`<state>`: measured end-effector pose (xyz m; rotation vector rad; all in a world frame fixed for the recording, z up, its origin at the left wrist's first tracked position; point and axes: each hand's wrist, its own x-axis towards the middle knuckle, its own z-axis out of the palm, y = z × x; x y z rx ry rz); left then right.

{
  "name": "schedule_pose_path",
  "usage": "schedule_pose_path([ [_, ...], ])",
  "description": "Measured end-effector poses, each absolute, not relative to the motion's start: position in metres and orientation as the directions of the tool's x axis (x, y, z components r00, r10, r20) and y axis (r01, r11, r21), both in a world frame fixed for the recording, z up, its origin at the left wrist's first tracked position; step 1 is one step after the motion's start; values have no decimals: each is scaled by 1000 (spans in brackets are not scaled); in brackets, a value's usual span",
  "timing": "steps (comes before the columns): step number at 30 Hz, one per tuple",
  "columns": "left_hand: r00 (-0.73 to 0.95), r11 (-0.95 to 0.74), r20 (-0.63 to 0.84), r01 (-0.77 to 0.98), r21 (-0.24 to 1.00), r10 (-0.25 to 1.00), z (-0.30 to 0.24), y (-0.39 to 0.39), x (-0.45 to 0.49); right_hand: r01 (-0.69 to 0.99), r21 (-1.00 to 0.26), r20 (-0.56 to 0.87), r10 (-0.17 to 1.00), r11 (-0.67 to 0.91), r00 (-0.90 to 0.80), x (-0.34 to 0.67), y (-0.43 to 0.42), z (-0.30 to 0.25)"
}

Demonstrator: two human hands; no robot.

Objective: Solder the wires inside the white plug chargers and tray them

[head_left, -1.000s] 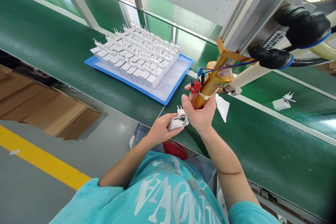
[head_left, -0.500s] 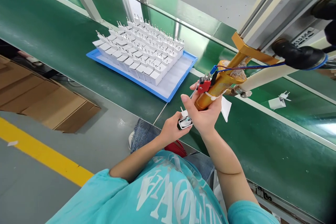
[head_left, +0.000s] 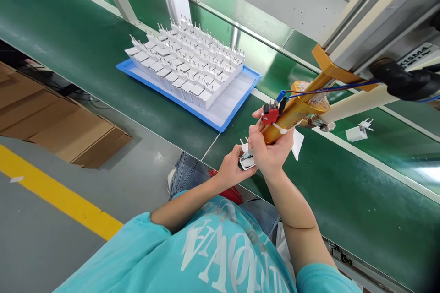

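White plug casing (head_left: 248, 162) above worktop (head_left: 326, 192) near edge, left hand's (head_left: 231, 169) fingers gripping, opening up, presumably for tool access. Right hand (head_left: 272, 156) wraps gold tool (head_left: 289, 116); tip contact unclear.

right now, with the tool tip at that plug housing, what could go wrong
The left hand grips the white plug housing close to the gold hand tool, so a slip might catch that hand.

The thin wires running to the red switch hang exposed beside the right hand and could snag.

The plug housings in the tray stand packed together; a knock on the blue tray might shift them.
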<state>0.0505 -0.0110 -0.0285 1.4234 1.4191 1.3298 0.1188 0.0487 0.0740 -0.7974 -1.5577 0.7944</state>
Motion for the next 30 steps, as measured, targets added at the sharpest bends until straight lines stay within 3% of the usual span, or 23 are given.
schedule_pose_path([
  [11, -101, -99, 122, 211, 973, 987, -26, -11, 51, 42, -856, 510, 855, 515, -92, 121, 49, 74],
  [20, -161, -29, 92, 353, 935, 983, -14, -3, 13, -201, -868, 474, 878, 454, -65, 120, 58, 79],
  [27, -82, 30, -27, 32, 999, 996, 1, -13, -20, -13, -892, 452, 892, 452, 2, 128, 71, 81],
  [30, -57, 53, -52, 24, 998, 997, 0, -14, -22, 79, -878, 473, 881, 473, -12, 131, 75, 78],
])
